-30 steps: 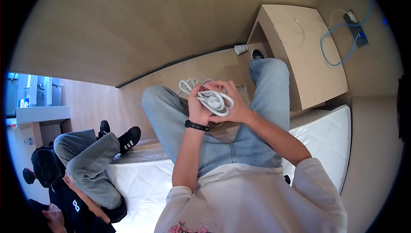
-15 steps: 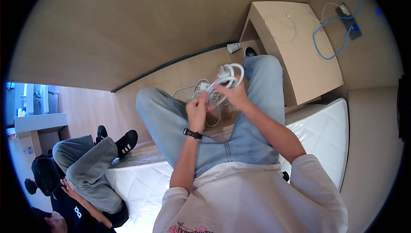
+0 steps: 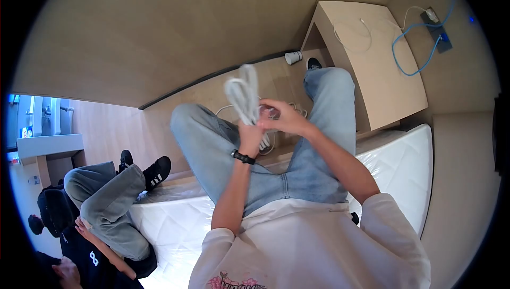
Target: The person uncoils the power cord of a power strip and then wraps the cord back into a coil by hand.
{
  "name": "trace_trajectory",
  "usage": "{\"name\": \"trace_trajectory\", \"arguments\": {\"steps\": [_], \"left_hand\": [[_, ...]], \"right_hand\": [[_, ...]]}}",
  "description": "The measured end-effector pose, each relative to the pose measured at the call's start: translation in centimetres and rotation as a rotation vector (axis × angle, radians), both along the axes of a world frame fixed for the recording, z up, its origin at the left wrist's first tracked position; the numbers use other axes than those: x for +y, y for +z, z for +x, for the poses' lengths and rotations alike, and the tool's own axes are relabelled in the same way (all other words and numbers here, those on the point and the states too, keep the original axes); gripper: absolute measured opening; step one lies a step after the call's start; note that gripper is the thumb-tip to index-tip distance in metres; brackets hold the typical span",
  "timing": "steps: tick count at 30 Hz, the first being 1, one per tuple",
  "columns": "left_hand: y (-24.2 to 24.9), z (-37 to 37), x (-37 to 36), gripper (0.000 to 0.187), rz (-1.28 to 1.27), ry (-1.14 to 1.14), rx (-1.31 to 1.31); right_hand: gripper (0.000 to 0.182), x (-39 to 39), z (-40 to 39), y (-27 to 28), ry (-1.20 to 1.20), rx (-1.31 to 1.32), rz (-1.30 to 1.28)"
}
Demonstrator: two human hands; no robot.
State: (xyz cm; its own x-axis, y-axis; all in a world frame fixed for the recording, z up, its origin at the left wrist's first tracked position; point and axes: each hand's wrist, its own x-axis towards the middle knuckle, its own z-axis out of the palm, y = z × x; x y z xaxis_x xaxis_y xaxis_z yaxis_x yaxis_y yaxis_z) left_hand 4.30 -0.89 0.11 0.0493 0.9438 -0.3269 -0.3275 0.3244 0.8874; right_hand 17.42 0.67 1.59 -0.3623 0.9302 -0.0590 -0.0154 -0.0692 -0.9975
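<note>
"What's the biggest thing here?"
"The white mattress (image 3: 401, 169). The wearer appears to sit on its edge, which would explain the lap being open for handwork."
"And the cabinet (image 3: 388, 84)?"
"Next to the right leg, near enough to box in the work on that side."
"Where's the white cord bundle (image 3: 243, 97)?"
"Raised between the spread knees (image 3: 194, 119) (its loops are blurred), with other white cord loops (image 3: 270, 145) below."
"How is it held?"
"The left hand (image 3: 251, 136) is wrapped round its lower end, probably to keep the loops together. The right hand (image 3: 289, 116) curls in against the left, perhaps steadying; I can't tell what its fingertips pinch."
"Anything smaller?"
"A white cup (image 3: 291, 58) by the wooden panel (image 3: 180, 29), away from the hands."
</note>
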Motion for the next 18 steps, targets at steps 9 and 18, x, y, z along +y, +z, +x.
{"name": "trace_trajectory", "arguments": {"steps": [9, 18], "left_hand": [[5.2, -5.9, 1.7, 0.023, 0.078, 0.066, -0.666], [7.1, -6.1, 2.8, 0.025, 0.245, 0.223, -0.317]], "right_hand": [[0.016, -0.2, 0.6, -1.3, 0.144, -0.744, 0.156], [0.02, -0.7, 0.0, -2.4, 0.128, -0.58, 0.107]]}}
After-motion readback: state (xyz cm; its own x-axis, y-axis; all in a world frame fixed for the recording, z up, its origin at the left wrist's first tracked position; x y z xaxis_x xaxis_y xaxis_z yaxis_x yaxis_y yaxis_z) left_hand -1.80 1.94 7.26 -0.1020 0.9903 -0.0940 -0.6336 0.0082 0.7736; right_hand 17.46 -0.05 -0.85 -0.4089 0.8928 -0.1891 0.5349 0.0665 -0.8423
